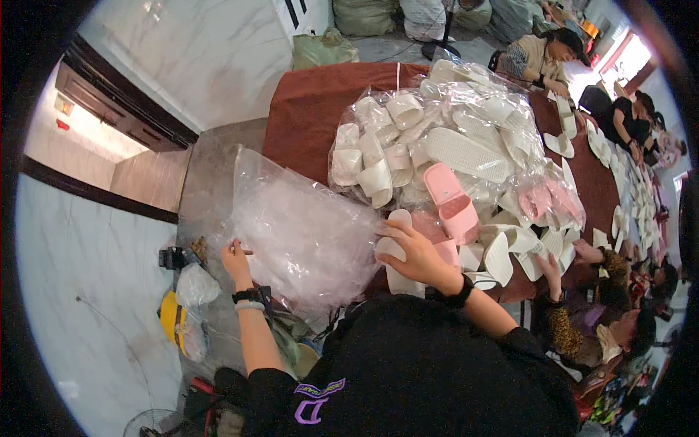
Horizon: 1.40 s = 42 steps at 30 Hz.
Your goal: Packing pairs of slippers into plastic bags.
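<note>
A large clear plastic bag (309,226) is spread between my hands at the table's left end. My left hand (237,266) is closed on its left edge, fingers pinched. At its right edge, my right hand (419,256) has bent fingers on the plastic, above a white slide slipper (405,282) that it partly covers. Just right of that hand a pink slide slipper (453,202) leans on others. Several loose white slippers (497,260) lie near the front edge. Beyond them is a heap of white slippers in clear bags (466,149), with bagged pink slippers (550,198) on its right.
The table has a brown cloth (302,109). On my right, a co-worker's hands (551,273) reach among the slippers; another person (550,58) sits at the far side. Full sacks (364,16) stand behind. A yellow item (172,320) and white plastic bag (196,285) are on the floor at left.
</note>
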### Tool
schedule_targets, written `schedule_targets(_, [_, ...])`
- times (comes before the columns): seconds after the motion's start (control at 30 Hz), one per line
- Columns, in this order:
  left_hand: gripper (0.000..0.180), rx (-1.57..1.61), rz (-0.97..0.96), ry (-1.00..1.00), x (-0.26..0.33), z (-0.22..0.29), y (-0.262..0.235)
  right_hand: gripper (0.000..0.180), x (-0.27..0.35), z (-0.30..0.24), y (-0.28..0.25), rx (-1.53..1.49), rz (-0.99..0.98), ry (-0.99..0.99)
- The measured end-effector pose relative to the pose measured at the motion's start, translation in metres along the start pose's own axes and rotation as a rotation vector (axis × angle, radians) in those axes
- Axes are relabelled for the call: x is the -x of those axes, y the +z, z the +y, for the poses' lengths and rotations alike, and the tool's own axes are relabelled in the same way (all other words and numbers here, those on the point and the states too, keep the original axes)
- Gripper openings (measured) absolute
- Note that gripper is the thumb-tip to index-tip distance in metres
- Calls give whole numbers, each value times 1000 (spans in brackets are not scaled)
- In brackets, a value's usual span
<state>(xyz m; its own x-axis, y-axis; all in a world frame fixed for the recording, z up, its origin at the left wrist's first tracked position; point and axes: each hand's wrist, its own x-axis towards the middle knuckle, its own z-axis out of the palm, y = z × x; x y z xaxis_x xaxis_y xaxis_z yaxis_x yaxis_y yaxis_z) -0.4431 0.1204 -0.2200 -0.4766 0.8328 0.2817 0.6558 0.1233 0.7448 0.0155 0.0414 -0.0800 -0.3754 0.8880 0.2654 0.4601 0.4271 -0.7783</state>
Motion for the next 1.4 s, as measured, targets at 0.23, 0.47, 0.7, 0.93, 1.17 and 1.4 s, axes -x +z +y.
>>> schedule_targets(0.23, [30,-266,-36,-138,-4,-14,20,51,13,115,84,-66,-414,189])
schedule_targets(0.47, [52,-411,279,-46,-5,-39,20,68,-24,105,114,-193,-641,508])
schedule_targets(0.7, [92,-534,-658,310,60,90,61,82,11,130,137,-542,-379,651])
schedule_targets(0.93, [107,-746,-807,185,60,52,106,69,26,121,98,-147,-388,486])
schedule_targets(1.17, [106,-772,-796,194,64,50,120,57,89,87,56,375,-288,472])
schedule_targets(1.4, [63,-187,-617,374,19,-63,105,45,109,64,11,302,-115,499])
